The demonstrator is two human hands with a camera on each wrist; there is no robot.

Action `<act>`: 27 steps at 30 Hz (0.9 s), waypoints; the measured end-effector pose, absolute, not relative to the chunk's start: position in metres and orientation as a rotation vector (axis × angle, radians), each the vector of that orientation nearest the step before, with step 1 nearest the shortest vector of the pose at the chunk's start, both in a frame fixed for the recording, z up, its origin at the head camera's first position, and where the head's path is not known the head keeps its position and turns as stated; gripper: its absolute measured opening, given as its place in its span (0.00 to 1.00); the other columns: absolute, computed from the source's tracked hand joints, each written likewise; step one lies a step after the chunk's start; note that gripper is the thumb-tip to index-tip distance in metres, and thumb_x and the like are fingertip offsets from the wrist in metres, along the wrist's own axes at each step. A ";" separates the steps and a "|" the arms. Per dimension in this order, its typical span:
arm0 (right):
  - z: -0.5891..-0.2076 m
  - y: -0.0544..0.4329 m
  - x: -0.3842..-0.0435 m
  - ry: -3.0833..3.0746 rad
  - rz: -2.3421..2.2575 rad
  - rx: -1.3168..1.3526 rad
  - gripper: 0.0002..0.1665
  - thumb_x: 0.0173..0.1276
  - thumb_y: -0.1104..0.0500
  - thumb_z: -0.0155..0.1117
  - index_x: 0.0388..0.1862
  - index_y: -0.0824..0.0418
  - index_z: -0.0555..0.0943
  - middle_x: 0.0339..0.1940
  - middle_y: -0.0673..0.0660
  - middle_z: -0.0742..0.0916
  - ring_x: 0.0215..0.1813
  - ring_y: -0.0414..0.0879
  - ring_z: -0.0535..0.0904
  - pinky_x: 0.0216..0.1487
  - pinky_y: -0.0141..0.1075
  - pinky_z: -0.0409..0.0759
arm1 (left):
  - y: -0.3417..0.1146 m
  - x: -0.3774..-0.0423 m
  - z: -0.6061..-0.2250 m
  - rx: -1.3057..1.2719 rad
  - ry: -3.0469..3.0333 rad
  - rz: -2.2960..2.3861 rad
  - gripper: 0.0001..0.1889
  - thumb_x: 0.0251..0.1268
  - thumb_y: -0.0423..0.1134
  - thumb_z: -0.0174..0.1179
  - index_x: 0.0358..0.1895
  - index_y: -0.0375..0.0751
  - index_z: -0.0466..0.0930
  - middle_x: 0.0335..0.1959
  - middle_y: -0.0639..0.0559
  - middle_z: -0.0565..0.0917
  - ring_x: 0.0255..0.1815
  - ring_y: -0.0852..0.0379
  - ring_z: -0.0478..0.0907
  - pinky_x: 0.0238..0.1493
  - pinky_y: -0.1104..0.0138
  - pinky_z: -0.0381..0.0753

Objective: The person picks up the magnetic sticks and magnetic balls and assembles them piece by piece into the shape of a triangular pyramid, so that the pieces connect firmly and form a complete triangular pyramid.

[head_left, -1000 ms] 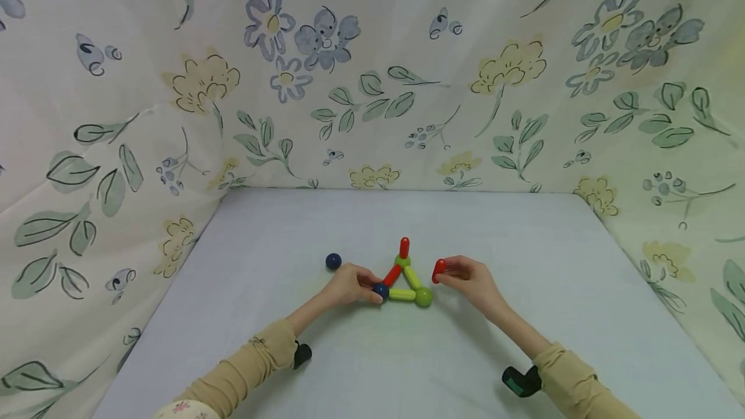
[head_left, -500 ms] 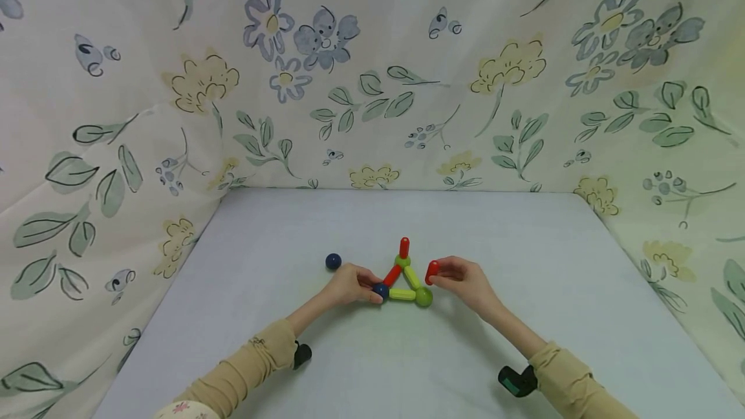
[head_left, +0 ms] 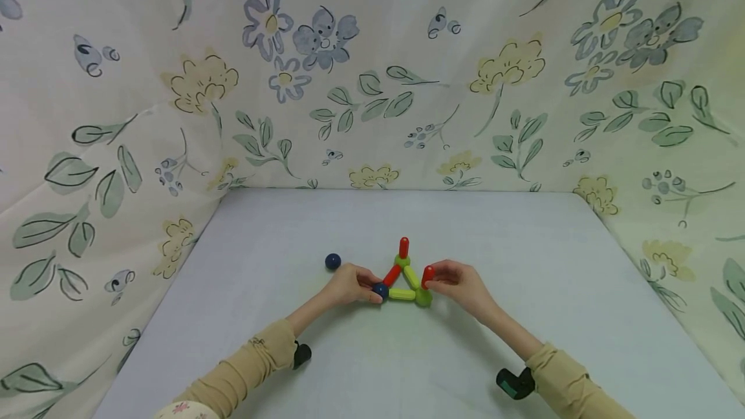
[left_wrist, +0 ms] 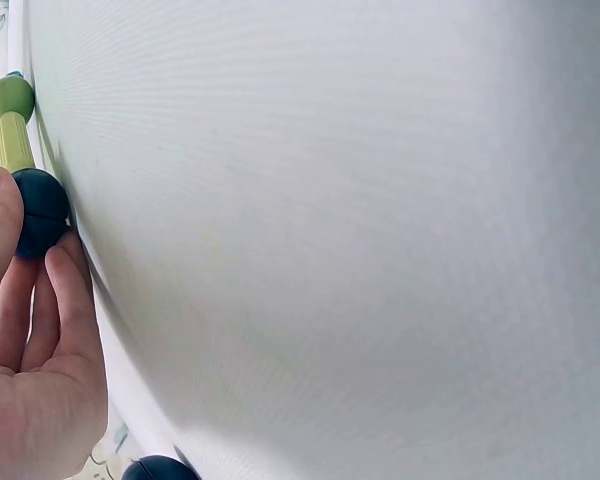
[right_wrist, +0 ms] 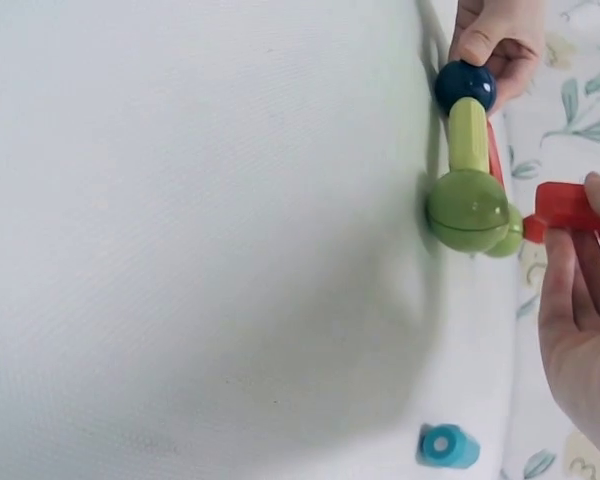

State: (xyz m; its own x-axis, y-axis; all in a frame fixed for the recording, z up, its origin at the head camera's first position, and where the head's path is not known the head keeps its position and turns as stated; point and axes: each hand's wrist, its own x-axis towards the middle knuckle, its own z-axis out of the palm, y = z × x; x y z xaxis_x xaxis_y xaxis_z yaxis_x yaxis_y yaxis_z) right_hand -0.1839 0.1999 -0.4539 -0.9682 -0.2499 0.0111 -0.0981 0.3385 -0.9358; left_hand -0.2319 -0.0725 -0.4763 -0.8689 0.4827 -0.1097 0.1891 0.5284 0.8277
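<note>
A flat triangle of balls and rods lies on the table. Its corners are a dark blue ball (head_left: 381,290), a large green ball (head_left: 423,297) and a far green ball (head_left: 401,261). Two yellow-green rods (head_left: 402,294) and a red rod (head_left: 392,275) form the sides. Another red rod (head_left: 404,247) stands up from the far ball. My left hand (head_left: 350,285) pinches the blue corner ball between thumb and fingers. With thumb and fingertips, my right hand (head_left: 464,285) holds a separate red rod (right_wrist: 568,207) upright, its lower end right at the large green ball.
A loose dark blue ball (head_left: 333,261) lies left of the triangle, beyond my left hand. In the right wrist view a teal piece (right_wrist: 449,446) rests on the white table (head_left: 279,225). A floral cloth (head_left: 372,70) hangs behind the table and along its sides.
My right hand has moved left and slightly down, bringing the red rod from beside the triangle to the top of the large green ball. My left hand has stayed on the blue ball.
</note>
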 end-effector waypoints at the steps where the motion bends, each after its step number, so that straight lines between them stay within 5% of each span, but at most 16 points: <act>1: -0.455 0.199 -0.183 2.453 -1.702 -0.325 0.19 0.61 0.61 0.68 0.50 0.67 0.79 0.44 0.64 0.86 0.42 0.43 0.84 0.43 0.26 0.81 | -0.073 -0.232 -0.477 0.557 2.445 1.266 0.17 0.45 0.37 0.74 0.41 0.38 0.86 0.35 0.47 0.88 0.33 0.62 0.80 0.35 0.74 0.80; 27: -0.483 0.194 -0.176 2.586 -1.602 -0.240 0.22 0.57 0.61 0.72 0.49 0.68 0.79 0.44 0.62 0.86 0.42 0.46 0.82 0.42 0.23 0.79 | -0.073 -0.232 -0.478 0.557 2.446 1.275 0.16 0.45 0.37 0.75 0.40 0.37 0.87 0.35 0.47 0.87 0.32 0.62 0.80 0.35 0.75 0.79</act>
State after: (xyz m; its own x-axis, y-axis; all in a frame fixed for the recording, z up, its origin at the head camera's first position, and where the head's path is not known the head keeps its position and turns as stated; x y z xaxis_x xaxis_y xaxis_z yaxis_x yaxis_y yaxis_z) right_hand -0.1757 0.1943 -0.4829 -0.9835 -0.1806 0.0060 -0.0858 0.4373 -0.8952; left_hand -0.2325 -0.0726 -0.4782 -0.8705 0.4808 -0.1047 0.1894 0.5238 0.8305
